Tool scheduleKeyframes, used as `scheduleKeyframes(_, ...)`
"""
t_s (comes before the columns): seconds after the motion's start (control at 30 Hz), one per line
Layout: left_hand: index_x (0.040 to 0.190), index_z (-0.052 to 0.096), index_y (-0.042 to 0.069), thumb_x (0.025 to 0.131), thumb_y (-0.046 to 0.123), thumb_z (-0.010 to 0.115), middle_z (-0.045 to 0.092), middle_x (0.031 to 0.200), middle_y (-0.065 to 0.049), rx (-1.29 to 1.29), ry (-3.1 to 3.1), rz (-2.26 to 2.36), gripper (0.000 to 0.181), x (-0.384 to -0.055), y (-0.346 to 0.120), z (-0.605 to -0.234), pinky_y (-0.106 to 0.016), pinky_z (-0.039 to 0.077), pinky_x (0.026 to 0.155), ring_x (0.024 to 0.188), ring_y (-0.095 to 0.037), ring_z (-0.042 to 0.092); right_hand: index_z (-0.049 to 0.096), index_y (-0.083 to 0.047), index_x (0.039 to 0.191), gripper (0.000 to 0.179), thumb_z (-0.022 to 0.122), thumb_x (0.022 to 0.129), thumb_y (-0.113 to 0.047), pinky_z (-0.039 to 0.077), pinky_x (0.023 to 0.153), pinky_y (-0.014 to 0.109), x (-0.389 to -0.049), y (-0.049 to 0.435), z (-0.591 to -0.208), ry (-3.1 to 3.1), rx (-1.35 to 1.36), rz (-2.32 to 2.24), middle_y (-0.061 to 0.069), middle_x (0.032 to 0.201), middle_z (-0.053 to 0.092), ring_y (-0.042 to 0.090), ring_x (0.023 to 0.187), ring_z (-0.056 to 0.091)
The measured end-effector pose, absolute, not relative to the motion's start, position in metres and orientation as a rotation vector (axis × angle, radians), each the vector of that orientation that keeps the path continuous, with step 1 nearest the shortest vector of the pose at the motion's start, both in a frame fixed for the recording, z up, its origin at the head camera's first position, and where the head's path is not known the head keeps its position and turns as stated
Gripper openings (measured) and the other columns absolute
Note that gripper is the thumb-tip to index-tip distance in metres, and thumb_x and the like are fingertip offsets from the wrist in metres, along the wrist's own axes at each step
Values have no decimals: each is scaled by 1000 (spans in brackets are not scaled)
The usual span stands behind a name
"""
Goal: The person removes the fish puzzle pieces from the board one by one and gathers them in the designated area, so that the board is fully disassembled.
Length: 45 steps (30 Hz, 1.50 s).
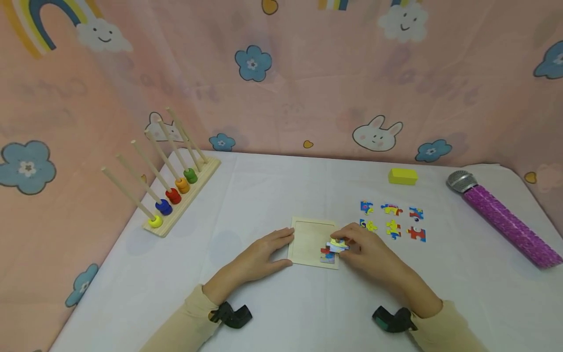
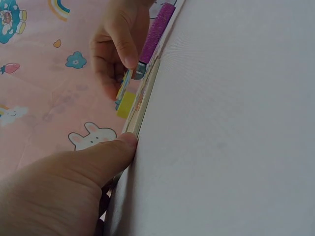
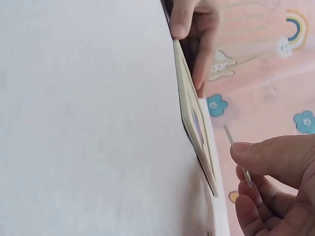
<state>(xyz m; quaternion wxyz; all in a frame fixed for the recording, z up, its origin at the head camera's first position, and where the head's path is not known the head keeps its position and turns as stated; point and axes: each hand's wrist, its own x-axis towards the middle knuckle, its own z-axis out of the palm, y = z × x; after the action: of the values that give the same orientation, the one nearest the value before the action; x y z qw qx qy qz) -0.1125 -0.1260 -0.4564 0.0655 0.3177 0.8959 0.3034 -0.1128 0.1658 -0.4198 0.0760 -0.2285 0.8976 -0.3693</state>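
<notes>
A shallow wooden puzzle tray (image 1: 306, 240) lies on the table in front of me. My left hand (image 1: 259, 255) rests against its left side, thumb and fingers spread and touching the edge; in the left wrist view the thumb (image 2: 115, 150) presses on the rim. Between thumb and fingers my right hand (image 1: 374, 252) pinches a yellow, white and blue jigsaw piece (image 1: 337, 245), held tilted above the tray's right part. The right wrist view shows that thin piece (image 3: 248, 179) edge-on, apart from the tray. A red and blue piece (image 1: 327, 257) lies in the tray's lower right corner, partly covered by the held one.
Several loose jigsaw pieces (image 1: 393, 209) lie in two rows right of the tray. Beyond them are a yellow block (image 1: 402, 176) and a purple glittery microphone (image 1: 506, 220). A wooden peg stand with coloured beads (image 1: 186, 195) stands at the left. A patterned pink cloth (image 1: 308, 88) hangs behind.
</notes>
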Motion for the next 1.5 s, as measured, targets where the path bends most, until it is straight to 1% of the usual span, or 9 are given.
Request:
scheduleKeyframes(0.27, 140, 46, 4, 87, 29, 69, 38, 151, -3, 963, 2700, 912, 62, -113, -125, -455, -36, 34, 113, 140, -18, 33, 63, -13, 118, 37, 69, 83, -4, 54, 86, 25, -105, 211, -414, 2802, -595, -979, 1, 114, 60, 17, 102, 58)
scheduleKeyframes(0.47, 139, 47, 4, 87, 29, 69, 38, 151, -3, 949, 2697, 913, 62, -112, -124, -454, -36, 34, 113, 140, -18, 33, 63, -15, 118, 35, 71, 84, -10, 48, 85, 15, -99, 245, -418, 2863, -568, -958, 2, 114, 62, 19, 102, 57)
scheduleKeyframes(0.6, 139, 47, 4, 87, 29, 69, 38, 151, -2, 945, 2695, 915, 62, -112, -125, -454, -36, 34, 113, 140, -18, 33, 62, -11, 118, 35, 70, 84, -8, 40, 103, 47, -97, 261, -423, 2859, -537, -1006, 13, 118, 61, 38, 119, 49)
scheduleKeyframes(0.63, 139, 47, 4, 87, 29, 69, 38, 151, -2, 945, 2694, 916, 62, -112, -125, -454, -36, 34, 113, 140, -18, 33, 62, -11, 118, 35, 70, 84, -8, 40, 104, 46, -96, 263, -424, 2864, -527, -1007, 14, 118, 61, 38, 119, 49)
scheduleKeyframes(0.7, 139, 46, 4, 87, 29, 69, 38, 151, -3, 944, 2691, 921, 62, -112, -125, -455, -36, 34, 112, 140, -18, 33, 62, -10, 118, 34, 69, 84, -7, 39, 107, 39, -95, 267, -428, 2859, -519, -1026, 14, 118, 60, 33, 119, 49)
scheduleKeyframes(0.73, 140, 46, 4, 87, 29, 69, 37, 151, -3, 945, 2690, 921, 62, -112, -125, -455, -36, 34, 112, 140, -18, 33, 63, -11, 118, 34, 69, 84, -7, 40, 105, 26, -95, 268, -430, 2868, -515, -1023, 13, 118, 60, 23, 117, 51)
scheduleKeyframes(0.83, 140, 46, 4, 87, 29, 69, 38, 151, -3, 951, 2693, 918, 62, -112, -125, -455, -36, 35, 112, 140, -18, 33, 64, -15, 117, 33, 69, 85, -9, 32, 85, -3, -93, 269, -435, 2894, -524, -1012, 6, 114, 60, -5, 100, 49)
scheduleKeyframes(0.93, 139, 46, 4, 87, 29, 69, 38, 151, -3, 959, 2701, 912, 62, -112, -125, -455, -36, 35, 112, 140, -18, 33, 63, -15, 117, 33, 68, 86, -9, 29, 85, -5, -93, 269, -438, 2891, -541, -1039, 6, 115, 60, -15, 100, 43)
scheduleKeyframes(1.5, 139, 47, 3, 87, 29, 69, 38, 151, -3, 967, 2709, 903, 62, -112, -125, -453, -36, 35, 112, 140, -18, 34, 60, -8, 119, 37, 70, 83, -6, 24, 88, -8, -91, 269, -441, 2913, -549, -1135, 9, 117, 58, -20, 104, 37)
